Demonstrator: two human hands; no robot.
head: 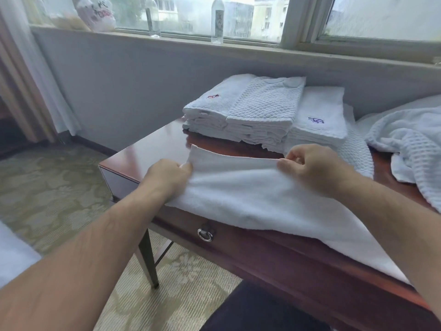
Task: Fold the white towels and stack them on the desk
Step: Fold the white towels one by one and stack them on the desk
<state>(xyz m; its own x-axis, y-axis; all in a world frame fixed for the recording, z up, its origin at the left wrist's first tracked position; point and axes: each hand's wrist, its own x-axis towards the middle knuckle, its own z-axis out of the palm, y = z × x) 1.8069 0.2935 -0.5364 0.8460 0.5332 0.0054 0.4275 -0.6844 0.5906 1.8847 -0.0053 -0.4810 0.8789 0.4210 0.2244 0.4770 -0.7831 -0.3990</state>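
A white towel (250, 194) lies across the near part of the dark wooden desk (152, 149), its near edge hanging over the front. My left hand (167, 174) pinches the towel's far left corner, and my right hand (310, 166) pinches its far edge further right; both lift that edge slightly off the desk. Behind the towel stands a stack of folded white towels (253, 111), the top ones with a red mark and a waffle weave. A second folded pile (319, 120) with a purple mark sits to its right.
Unfolded waffle-weave towels (410, 144) are heaped at the desk's right end. The desk drawer has a metal ring pull (205, 234). Two clear bottles (217, 20) and a plastic bag (96, 13) stand on the window sill. Patterned carpet lies to the left.
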